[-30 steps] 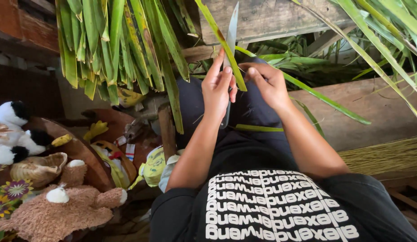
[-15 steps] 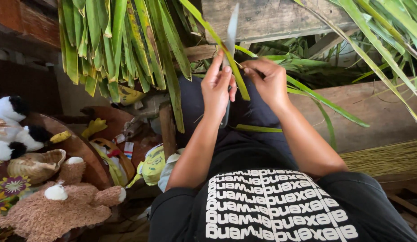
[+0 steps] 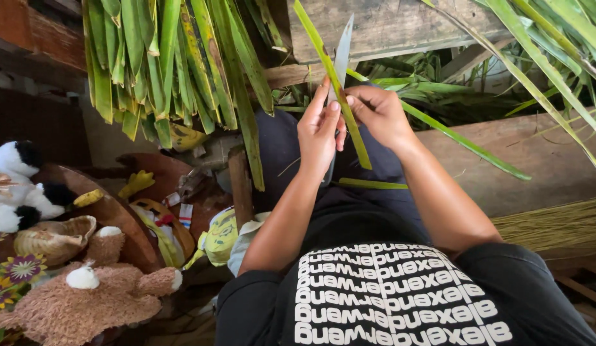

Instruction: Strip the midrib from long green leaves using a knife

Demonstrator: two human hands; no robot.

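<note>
Containers first: small woven basket (image 3: 53, 238) at lower left, sitting on a round wooden tray (image 3: 122, 221) among plush toys; can't tell what's in it. A brown plush bear (image 3: 86, 298) lies just in front of it, a black-and-white plush (image 3: 19, 186) behind.

Your left hand (image 3: 318, 131) is closed around a knife (image 3: 341, 54); handle hidden in the fist, blade sticking up and away from you, long axis near vertical, tip slightly right. Your right hand (image 3: 378, 115) pinches a long green leaf strip (image 3: 336, 86) against the blade, fingertips touching those of the left hand. The strip runs diagonally: upper end up-left past the blade, lower end hanging down-right over your lap, ending just above a short green offcut (image 3: 368, 184) lying across your thigh.

Surroundings: you're seated, dark trousers, black printed shirt. A bundle of hanging green leaves (image 3: 163, 64) at upper left, more loose leaves (image 3: 541, 45) at upper right. Weathered wooden plank (image 3: 400, 25) straight ahead, wooden bench (image 3: 541, 160) to your right, with a pile of thin dry sticks (image 3: 554, 224) at its near edge.
</note>
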